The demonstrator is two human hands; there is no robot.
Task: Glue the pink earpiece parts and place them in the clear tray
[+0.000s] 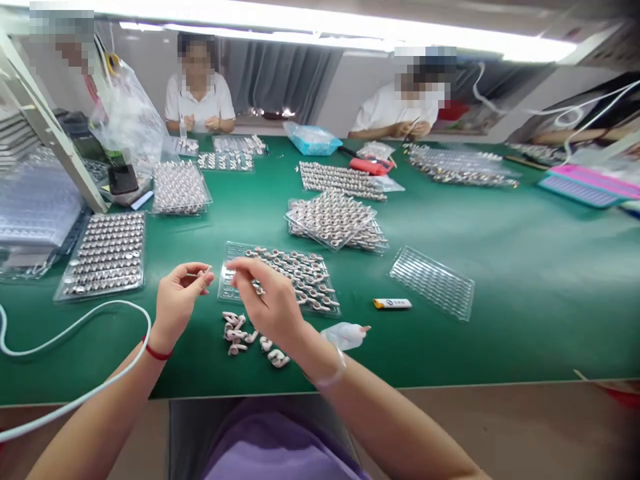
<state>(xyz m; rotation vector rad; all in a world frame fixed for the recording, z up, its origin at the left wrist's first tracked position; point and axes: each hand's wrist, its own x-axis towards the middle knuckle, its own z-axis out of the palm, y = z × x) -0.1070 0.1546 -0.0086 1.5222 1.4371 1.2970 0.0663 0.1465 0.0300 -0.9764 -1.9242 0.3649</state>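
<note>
My left hand is closed in a pinch around a small white earbud part, held up above the table. Just to its right, my right hand has its thumb and index finger drawn together; whatever they may hold is too small to make out. Beneath and behind the right hand lies a clear tray filled with rows of white earbud shells, its left end partly bare. Several loose earbud shells lie in front of the tray. A soft plastic squeeze bottle rests on its side by my right wrist.
A tray of round silver parts sits at left, near a white cable. Stacked shell trays stand behind. At right are a white-and-yellow cutter-like object and a clear tray. Co-workers sit across the green table.
</note>
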